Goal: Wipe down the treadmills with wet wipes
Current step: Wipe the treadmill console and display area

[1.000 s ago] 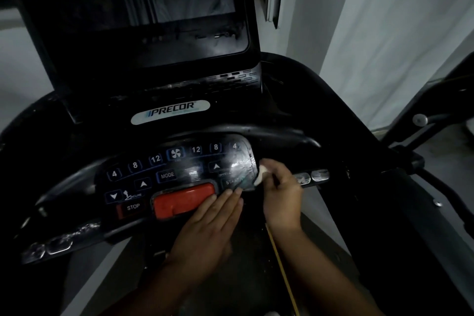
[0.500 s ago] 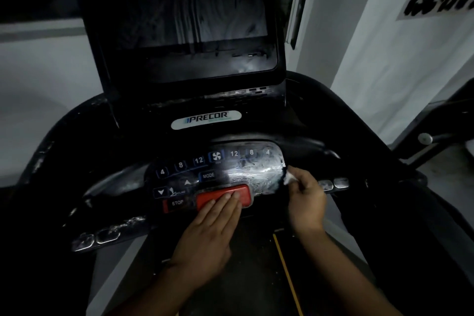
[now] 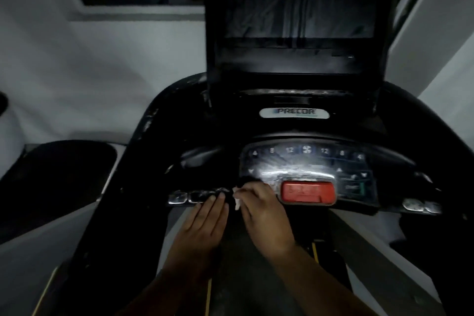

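A black treadmill console [image 3: 423,136] fills the view, its dark upright screen [image 3: 297,7] at the far end above a white oval PRECOR badge [image 3: 294,112]. On the glossy, smeared keypad panel [image 3: 307,161] sits a red rectangular stop button [image 3: 307,191]. Just left of it, the right hand [image 3: 261,210] pinches a crumpled white wet wipe [image 3: 236,202] against the panel's left edge. The left hand [image 3: 205,215] lies flat beside it, straight fingertips touching the silver grip sensors [image 3: 189,196] on the near handlebar.
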`<state>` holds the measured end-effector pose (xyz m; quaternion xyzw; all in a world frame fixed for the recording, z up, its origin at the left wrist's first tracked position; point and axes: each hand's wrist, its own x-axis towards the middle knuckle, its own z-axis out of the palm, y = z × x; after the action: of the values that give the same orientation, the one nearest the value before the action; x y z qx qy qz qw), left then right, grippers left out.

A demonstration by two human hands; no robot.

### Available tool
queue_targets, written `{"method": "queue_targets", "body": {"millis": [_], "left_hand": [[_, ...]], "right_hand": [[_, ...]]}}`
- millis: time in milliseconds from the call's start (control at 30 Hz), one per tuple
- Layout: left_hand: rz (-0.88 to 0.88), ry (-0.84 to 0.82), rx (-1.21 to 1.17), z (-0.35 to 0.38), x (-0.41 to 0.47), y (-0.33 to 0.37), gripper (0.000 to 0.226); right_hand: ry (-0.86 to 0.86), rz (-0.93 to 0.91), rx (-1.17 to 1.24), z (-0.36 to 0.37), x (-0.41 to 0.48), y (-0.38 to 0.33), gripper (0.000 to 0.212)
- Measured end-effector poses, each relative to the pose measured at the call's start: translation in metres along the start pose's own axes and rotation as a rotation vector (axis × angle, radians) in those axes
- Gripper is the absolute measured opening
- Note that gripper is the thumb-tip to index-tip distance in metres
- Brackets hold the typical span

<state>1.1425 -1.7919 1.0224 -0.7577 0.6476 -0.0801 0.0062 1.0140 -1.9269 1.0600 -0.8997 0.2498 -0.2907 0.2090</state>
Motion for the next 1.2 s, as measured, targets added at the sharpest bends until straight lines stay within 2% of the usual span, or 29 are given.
{"method": "queue_targets", "body": {"millis": [100, 167, 200, 267, 367, 433, 500, 567, 700, 733, 800, 867, 1000, 1067, 1200], "left_hand": [[-0.088, -0.067, -0.052, 0.005, -0.018, -0.029, 0.08], [-0.136, -0.079, -0.083, 0.011, -0.024, -0.045, 0.081], [-0.146, -0.085, -0.092, 0.014, -0.025, -0.051, 0.081], [-0.143, -0.107, -0.1, 0.023, -0.028, -0.062, 0.081], [-0.152, -0.077, -0.105, 0.032, -0.029, -0.068, 0.065], [-0.152, -0.044, -0.123, 0.035, -0.029, -0.068, 0.06], [-0.145, 0.005, -0.141, 0.036, -0.029, -0.07, 0.065], [-0.143, 0.021, -0.172, 0.038, -0.031, -0.069, 0.076], [-0.123, 0.038, -0.204, 0.042, -0.032, -0.075, 0.085], [-0.121, 0.035, -0.221, 0.043, -0.032, -0.075, 0.087], [-0.134, 0.037, -0.241, 0.043, -0.031, -0.073, 0.083], [-0.156, 0.023, -0.263, 0.041, -0.031, -0.07, 0.08], [-0.14, -0.002, -0.267, 0.038, -0.032, -0.073, 0.083], [-0.138, 0.007, -0.283, 0.038, -0.033, -0.074, 0.091], [-0.139, 0.037, -0.276, 0.036, -0.033, -0.073, 0.097]], "right_hand": [[-0.166, -0.014, -0.095, 0.036, 0.016, -0.014, 0.029], [-0.251, 0.094, -0.105, 0.057, 0.02, -0.024, 0.03], [-0.281, 0.15, -0.101, 0.065, 0.017, -0.033, 0.036], [-0.304, 0.14, -0.225, 0.081, 0.005, -0.053, 0.055], [-0.332, 0.022, -0.454, 0.085, -0.012, -0.058, 0.061], [-0.286, 0.083, -0.548, 0.081, -0.009, -0.049, 0.066], [-0.29, 0.171, -0.59, 0.081, 0.003, -0.054, 0.075], [-0.39, 0.193, -0.537, 0.094, 0.008, -0.066, 0.087], [-0.407, 0.034, -0.616, 0.09, 0.005, -0.061, 0.074], [-0.404, 0.036, -0.686, 0.078, 0.007, -0.058, 0.072], [-0.465, 0.152, -0.797, 0.069, 0.017, -0.055, 0.071], [-0.486, 0.235, -0.77, 0.073, 0.025, -0.068, 0.074], [-0.473, 0.071, -0.62, 0.089, 0.012, -0.068, 0.084], [-0.438, 0.001, -0.643, 0.073, 0.007, -0.059, 0.072], [-0.411, 0.055, -0.728, 0.062, -0.004, -0.051, 0.076]]}}
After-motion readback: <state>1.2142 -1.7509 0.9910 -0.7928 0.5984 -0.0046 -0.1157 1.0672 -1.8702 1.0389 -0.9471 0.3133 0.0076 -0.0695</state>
